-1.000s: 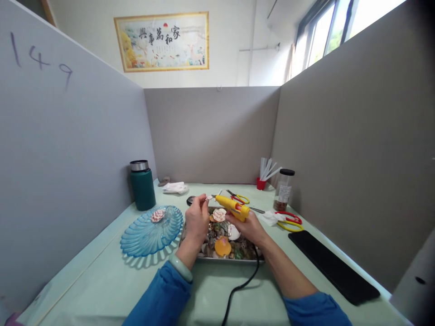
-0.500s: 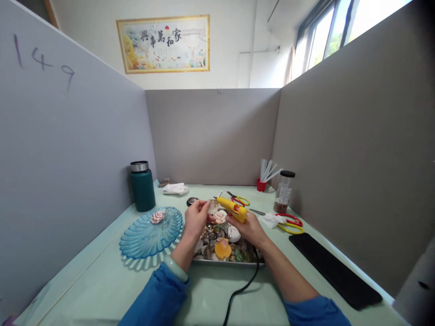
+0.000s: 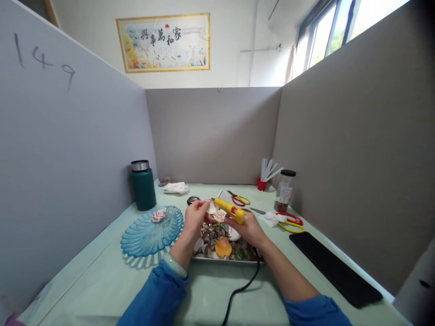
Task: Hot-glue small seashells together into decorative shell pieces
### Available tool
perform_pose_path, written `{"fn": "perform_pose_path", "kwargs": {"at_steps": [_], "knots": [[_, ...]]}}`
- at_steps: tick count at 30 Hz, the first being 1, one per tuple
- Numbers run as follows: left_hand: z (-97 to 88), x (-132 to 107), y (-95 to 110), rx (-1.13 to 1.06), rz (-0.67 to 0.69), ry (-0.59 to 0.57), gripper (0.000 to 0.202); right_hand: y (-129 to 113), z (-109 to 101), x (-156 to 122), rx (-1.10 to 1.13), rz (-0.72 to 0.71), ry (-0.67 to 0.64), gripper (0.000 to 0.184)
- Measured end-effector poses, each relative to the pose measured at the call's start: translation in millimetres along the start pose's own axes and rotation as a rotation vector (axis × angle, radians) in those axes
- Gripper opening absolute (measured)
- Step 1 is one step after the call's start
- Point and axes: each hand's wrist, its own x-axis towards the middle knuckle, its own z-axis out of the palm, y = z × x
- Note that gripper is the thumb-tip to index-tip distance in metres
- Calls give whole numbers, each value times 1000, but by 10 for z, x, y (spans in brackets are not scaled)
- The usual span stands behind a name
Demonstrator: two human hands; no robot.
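Observation:
My left hand (image 3: 196, 217) pinches a small pale shell (image 3: 212, 207) above a metal tray (image 3: 224, 260) filled with mixed shells. A yellow glue gun (image 3: 230, 209) is gripped in my right hand (image 3: 247, 227), its nozzle pointing left and touching the shell. The gun's black cord (image 3: 239, 287) runs down toward me over the tray's front edge. An orange shell (image 3: 223, 247) lies among the others in the tray.
A blue glass shell-shaped dish (image 3: 151, 231) with one red-patterned shell (image 3: 158, 215) sits left of the tray, a green flask (image 3: 143, 184) behind it. Scissors (image 3: 239, 198), red-and-yellow snips (image 3: 288, 221), a jar (image 3: 284, 190), a red cup of sticks (image 3: 263, 177) and a black phone (image 3: 336, 268) lie right. Partition walls enclose three sides.
My left hand turned the shell and brought it closer to the glue gun's nozzle; the gun tilted slightly down toward it. Both hands stayed above the tray.

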Motion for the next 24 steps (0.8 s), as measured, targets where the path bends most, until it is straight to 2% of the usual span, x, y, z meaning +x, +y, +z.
{"fn": "perform_pose_path", "kwargs": {"at_steps": [10, 24], "knots": [[-17, 13, -10, -33, -12, -14, 32, -29, -11, -17, -13, -65, -50, 22], [5, -15, 17, -33, -10, 28, 22, -2, 10, -11, -34, 23, 11, 26]]}}
